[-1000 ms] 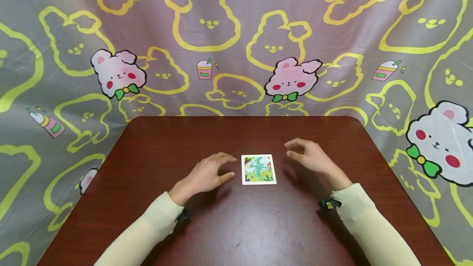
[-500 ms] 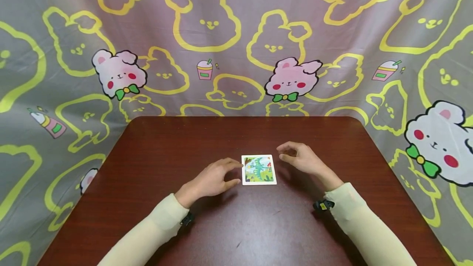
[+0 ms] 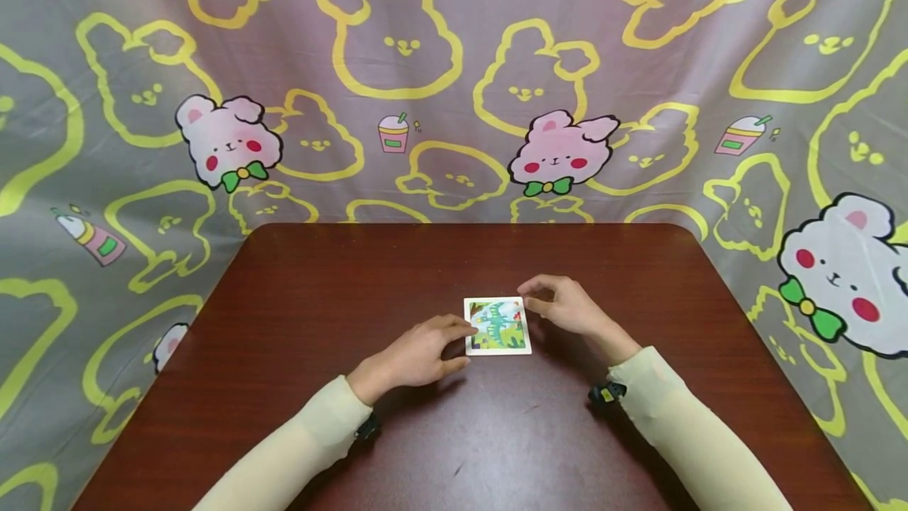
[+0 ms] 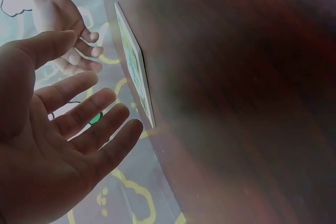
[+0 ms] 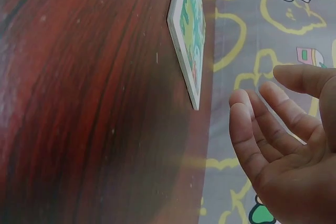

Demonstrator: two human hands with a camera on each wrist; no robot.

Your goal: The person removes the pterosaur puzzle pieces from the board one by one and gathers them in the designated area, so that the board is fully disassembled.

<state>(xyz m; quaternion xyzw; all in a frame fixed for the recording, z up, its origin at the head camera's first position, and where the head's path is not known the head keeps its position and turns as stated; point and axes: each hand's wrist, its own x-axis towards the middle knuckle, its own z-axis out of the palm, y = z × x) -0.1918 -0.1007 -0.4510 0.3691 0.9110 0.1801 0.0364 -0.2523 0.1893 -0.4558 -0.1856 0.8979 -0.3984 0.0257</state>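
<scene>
A flat, square picture puzzle board [image 3: 499, 326] with a white border and a blue-green dinosaur picture lies on the table. From its left side my left hand [image 3: 420, 349] reaches in, its fingertips overlapping the board's left edge in the head view. My right hand [image 3: 567, 304] hovers by the top right corner, thumb and fingers apart. Both wrist views show relaxed, spread fingers with nothing held: the left hand [image 4: 58, 114] above the board [image 4: 134, 64], the right hand [image 5: 289, 135] off the corner of the board [image 5: 191, 35].
The dark red-brown wooden table [image 3: 340, 266] has rounded far corners. Behind it and along both sides hangs a grey curtain [image 3: 454, 38] printed with yellow outlines and white bears. A dark wrist strap [image 3: 608, 393] shows at the right cuff.
Both hands have closed in on the board from either side, the left moving right and slightly nearer, the right moving left. The board has stayed in place.
</scene>
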